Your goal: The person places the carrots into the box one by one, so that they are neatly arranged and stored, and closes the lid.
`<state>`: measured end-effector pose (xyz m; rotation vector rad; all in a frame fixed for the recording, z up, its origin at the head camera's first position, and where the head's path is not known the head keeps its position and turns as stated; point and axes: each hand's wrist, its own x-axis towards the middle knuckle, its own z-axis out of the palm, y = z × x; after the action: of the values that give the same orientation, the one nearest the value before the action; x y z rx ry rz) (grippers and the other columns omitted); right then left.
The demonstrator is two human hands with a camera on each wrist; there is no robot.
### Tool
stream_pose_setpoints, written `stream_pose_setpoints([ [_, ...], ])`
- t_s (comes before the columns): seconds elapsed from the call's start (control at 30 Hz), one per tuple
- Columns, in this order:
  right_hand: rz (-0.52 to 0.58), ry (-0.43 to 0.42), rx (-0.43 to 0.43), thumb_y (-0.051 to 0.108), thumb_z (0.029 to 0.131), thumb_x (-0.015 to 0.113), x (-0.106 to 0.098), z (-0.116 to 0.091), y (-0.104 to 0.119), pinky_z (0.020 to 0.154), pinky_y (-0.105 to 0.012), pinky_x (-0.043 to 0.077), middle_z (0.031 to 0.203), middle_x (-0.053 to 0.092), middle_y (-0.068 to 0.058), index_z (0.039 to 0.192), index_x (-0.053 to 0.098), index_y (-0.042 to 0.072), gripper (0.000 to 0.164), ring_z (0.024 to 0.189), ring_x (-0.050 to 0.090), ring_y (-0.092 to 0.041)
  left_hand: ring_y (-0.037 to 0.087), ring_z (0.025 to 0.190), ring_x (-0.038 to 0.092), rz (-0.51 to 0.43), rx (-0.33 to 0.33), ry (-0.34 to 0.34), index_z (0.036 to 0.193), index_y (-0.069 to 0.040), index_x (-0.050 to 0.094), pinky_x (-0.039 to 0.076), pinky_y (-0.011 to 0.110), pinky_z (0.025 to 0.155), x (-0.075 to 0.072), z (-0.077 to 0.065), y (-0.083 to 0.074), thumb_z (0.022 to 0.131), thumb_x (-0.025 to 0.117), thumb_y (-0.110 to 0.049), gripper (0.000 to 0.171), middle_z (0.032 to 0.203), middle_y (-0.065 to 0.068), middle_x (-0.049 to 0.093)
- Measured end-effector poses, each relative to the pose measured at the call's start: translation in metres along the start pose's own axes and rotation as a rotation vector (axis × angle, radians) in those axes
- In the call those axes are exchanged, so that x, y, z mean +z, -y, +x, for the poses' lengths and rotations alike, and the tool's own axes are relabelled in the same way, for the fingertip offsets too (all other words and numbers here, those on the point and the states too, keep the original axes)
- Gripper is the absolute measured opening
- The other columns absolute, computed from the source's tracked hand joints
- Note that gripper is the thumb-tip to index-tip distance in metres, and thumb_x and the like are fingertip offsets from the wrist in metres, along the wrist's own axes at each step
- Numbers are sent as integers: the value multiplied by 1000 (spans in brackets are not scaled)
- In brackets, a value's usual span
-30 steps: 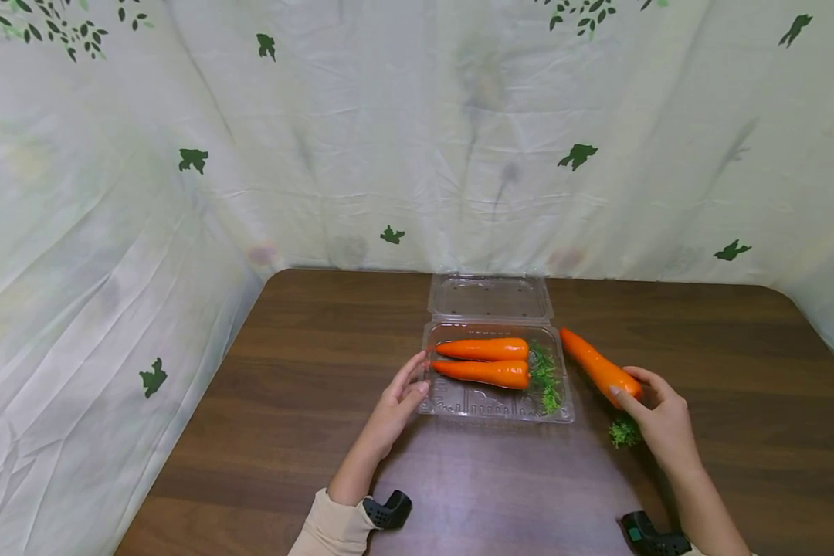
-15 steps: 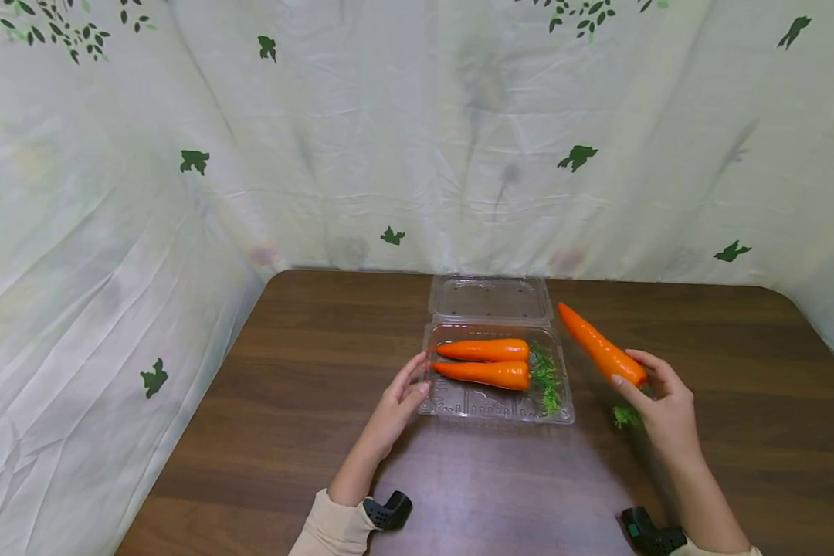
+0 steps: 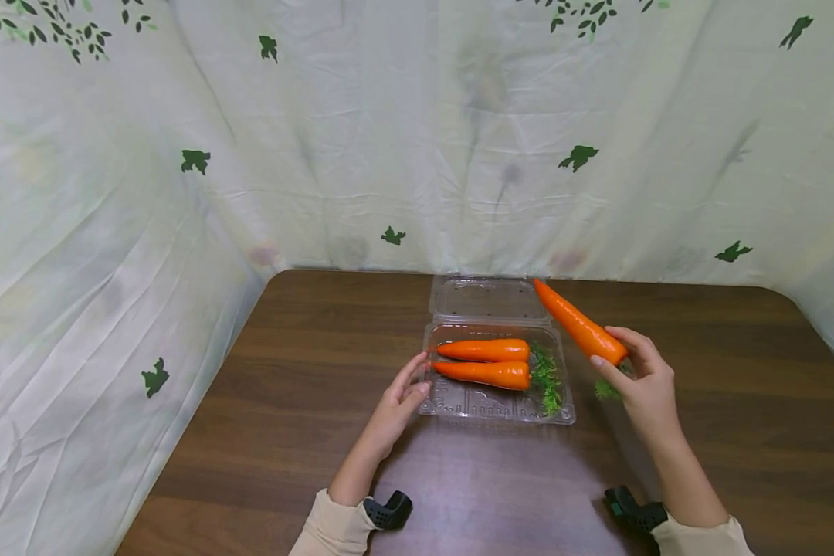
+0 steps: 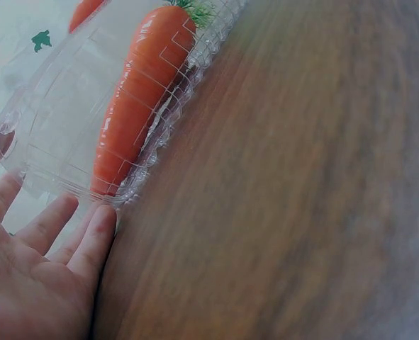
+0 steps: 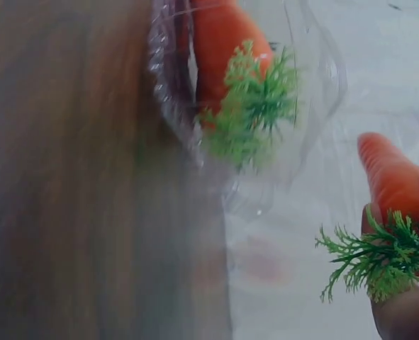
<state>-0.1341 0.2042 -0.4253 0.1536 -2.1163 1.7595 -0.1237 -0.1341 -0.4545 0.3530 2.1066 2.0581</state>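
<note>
A clear plastic clamshell box (image 3: 452,407) lies on the table, its lid (image 3: 483,300) folded back behind it. Inside, a far carrot (image 3: 483,350) and a near carrot (image 3: 483,376) lie side by side, tips left, green tops right. My left hand (image 3: 398,405) rests at the box's left end; the left wrist view shows mostly straight fingers (image 4: 92,241) touching its clear wall. Right of the box, my right hand (image 3: 649,386) grips a third carrot (image 3: 580,320) by its thick end, tilted with the tip up and left. Its leafy top (image 5: 386,255) hangs below that hand.
The brown wooden table (image 3: 306,371) spreads to both sides and in front of the box. Behind it hangs a pale curtain (image 3: 361,139) with green leaf prints, close to the lid. Black wrist cameras sit on both wrists.
My right hand has lifted the third carrot off the table and carried it up and leftward, so its tip now overlaps the lid's right corner in view. The left hand has stayed put.
</note>
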Motion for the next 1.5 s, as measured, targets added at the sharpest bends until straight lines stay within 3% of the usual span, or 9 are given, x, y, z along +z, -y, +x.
stream_pose_setpoints([
  [0.6, 203, 125, -106, -13, 76, 63, 51, 21, 5, 81, -17, 42, 117, 49, -11, 118, 51, -5, 45, 99, 49, -16, 39, 123, 33, 5, 6, 7, 141, -5, 25, 31, 48, 97, 0, 0, -1, 94, 45, -10, 51, 138, 22, 31],
  [0.83, 245, 154, -75, -13, 76, 63, 66, 23, -3, 80, -19, 43, 117, 49, -13, 117, 51, -4, 44, 98, 49, -18, 40, 119, 36, 11, 3, 6, 141, -5, 24, 33, 46, 96, -1, -1, -1, 94, 45, -9, 51, 138, 23, 30],
  [1.13, 185, 298, -68, -13, 76, 63, 68, 20, -5, 80, -20, 44, 115, 51, -9, 117, 48, -7, 44, 97, 51, -14, 40, 117, 39, 14, 23, 14, 141, -3, 24, 35, 38, 94, 0, 2, 2, 94, 44, -7, 51, 137, 23, 32],
  [1.5, 206, 457, -86, -8, 84, 55, 63, 17, -4, 80, -23, 46, 116, 52, -14, 114, 52, -7, 29, 104, 51, -15, 41, 115, 41, 3, 23, 8, 141, -5, 25, 36, 34, 92, -1, 2, 3, 94, 44, -6, 50, 137, 23, 32],
])
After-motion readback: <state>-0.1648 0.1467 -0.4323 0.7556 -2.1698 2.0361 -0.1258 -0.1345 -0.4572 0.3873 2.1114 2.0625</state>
